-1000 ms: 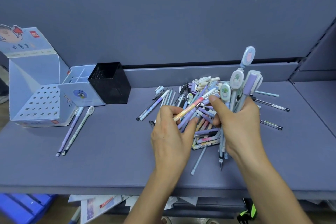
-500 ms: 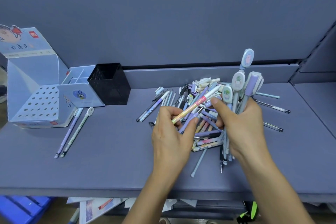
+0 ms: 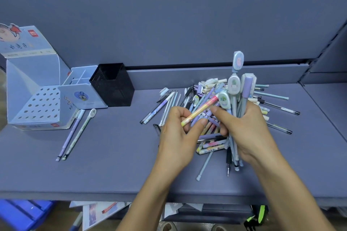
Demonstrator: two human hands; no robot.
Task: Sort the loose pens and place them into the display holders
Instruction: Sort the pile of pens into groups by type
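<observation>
Three holders, the perforated display box (image 3: 37,107), the blue divided holder (image 3: 82,97) and the black mesh cup (image 3: 112,84), are standing well to the left of the left hand (image 3: 178,135). That hand is pinching a pink-and-yellow pen (image 3: 200,110) between thumb and curled fingers, just above the loose pile (image 3: 212,144); drawing it out lengthwise is advisable, so neighbours are not snagging. The right hand (image 3: 246,127), fingers wrapped closed, is gripping an upright bundle of pens (image 3: 234,88).
</observation>
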